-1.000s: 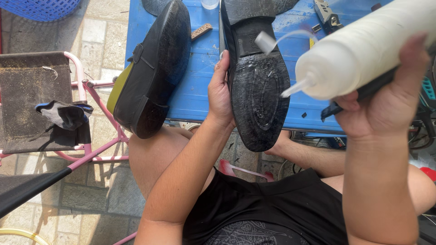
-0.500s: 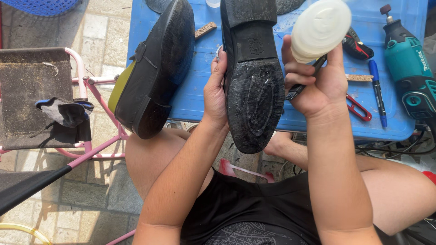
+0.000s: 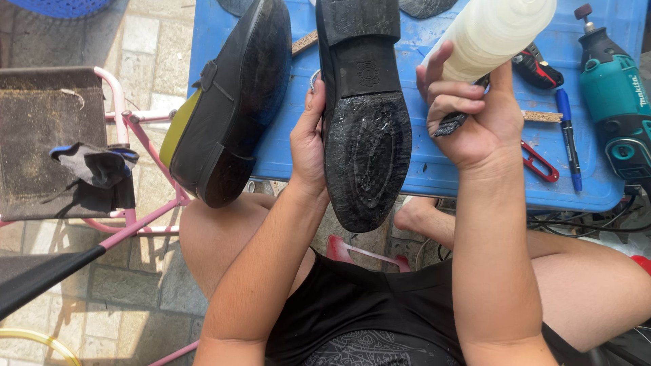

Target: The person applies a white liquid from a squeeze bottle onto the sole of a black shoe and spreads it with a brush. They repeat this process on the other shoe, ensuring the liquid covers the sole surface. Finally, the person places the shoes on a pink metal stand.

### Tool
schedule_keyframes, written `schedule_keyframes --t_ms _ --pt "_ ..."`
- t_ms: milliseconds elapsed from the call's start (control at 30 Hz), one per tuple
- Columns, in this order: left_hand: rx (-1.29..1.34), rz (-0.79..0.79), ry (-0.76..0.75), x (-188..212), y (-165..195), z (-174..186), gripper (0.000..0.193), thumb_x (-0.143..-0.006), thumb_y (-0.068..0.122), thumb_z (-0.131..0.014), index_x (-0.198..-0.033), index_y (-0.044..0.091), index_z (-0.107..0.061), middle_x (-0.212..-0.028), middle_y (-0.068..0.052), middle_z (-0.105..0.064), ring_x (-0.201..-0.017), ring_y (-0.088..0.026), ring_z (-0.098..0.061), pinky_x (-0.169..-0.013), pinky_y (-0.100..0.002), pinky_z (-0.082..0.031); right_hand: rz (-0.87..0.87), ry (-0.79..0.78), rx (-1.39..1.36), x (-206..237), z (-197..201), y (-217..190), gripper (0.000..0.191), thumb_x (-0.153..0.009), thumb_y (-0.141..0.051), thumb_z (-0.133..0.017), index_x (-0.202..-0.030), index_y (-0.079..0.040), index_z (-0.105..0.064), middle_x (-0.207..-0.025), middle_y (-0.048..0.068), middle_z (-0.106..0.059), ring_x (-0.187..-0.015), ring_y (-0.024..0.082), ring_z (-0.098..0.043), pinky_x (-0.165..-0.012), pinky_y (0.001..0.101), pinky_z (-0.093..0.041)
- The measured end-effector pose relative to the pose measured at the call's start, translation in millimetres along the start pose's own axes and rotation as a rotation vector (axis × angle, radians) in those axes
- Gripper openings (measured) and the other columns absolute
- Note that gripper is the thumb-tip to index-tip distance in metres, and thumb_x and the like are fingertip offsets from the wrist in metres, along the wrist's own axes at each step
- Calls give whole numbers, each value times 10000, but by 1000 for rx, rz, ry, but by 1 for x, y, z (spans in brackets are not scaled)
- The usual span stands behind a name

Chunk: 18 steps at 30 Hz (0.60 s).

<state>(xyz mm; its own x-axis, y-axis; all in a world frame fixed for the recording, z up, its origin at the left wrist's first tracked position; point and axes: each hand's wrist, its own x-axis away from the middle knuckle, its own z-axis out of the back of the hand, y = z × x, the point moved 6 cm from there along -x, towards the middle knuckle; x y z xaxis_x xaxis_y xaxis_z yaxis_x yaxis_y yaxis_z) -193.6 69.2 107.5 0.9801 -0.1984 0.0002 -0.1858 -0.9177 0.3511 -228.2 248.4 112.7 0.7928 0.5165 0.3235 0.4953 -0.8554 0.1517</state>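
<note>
A black shoe [image 3: 366,129] is held sole-up over the near edge of a blue table [image 3: 420,169], its toe pointing toward the person's lap and its heel toward the far side of the table. The shoe is gripped along its side by the left hand [image 3: 308,146], whose fingers are closed against the upper while the thumb lies along the sole's edge. A pale plastic bottle [image 3: 498,30] is clamped in the right hand [image 3: 475,115], just beside the shoe but not touching it; the fingers are curled together around the bottle's lower part, and a dark-handled brush [image 3: 453,123] is pinched in the same fist. A second black shoe [image 3: 234,102], with a yellow lining, is seen resting tilted against the table's left edge. On the table to the right, a teal rotary tool [image 3: 614,95], a blue pen [image 3: 568,139], red snips [image 3: 539,161] and a strip of sandpaper-like stick [image 3: 542,116] are laid out near one another. To the far left, a pink-framed stool [image 3: 129,122] is placed on the paved ground, with a dark cloth [image 3: 95,166] draped on its worn seat.
</note>
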Motion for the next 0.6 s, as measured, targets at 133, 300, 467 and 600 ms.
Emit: schedule_keyframes --t_ms 133,300,467,600 --pt "40 24 30 2 1 3 366 -1163 322 -392 -1335 36 -543 -1154 -182 -707 -1002 -260 -753 -870 -393 -657 -17 110 -23 1 8 -7 927 -999 -551 -670 -1411 213 -344 -1142 157 -687 -588 103 -497 -518 207 -447" --pt "29 0 8 0 2 6 368 -1187 317 -399 -1352 20 -540 -1172 -188 -705 -1021 -264 -750 -891 -399 -654 -38 140 -28 5 12 -6 1042 -934 -624 -719 -1441 204 -339 -1043 127 -653 -620 121 -515 -572 230 -466" --pt "25 20 23 -2 -1 12 406 -1176 338 -398 -1356 9 -552 -1161 -201 -712 -997 -269 -755 -862 -398 -657 64 118 111 15 16 -10 868 -926 -652 -676 -1340 69 -426 -983 117 -534 -741 138 -504 -662 250 -465" --pt "54 32 15 -1 -2 10 429 -1184 355 -407 -1347 -9 -565 -1145 -206 -717 -985 -272 -757 -851 -396 -658 139 123 162 31 10 -1 910 -929 -659 -671 -1409 91 -480 -1044 142 -516 -833 171 -491 -737 298 -470"
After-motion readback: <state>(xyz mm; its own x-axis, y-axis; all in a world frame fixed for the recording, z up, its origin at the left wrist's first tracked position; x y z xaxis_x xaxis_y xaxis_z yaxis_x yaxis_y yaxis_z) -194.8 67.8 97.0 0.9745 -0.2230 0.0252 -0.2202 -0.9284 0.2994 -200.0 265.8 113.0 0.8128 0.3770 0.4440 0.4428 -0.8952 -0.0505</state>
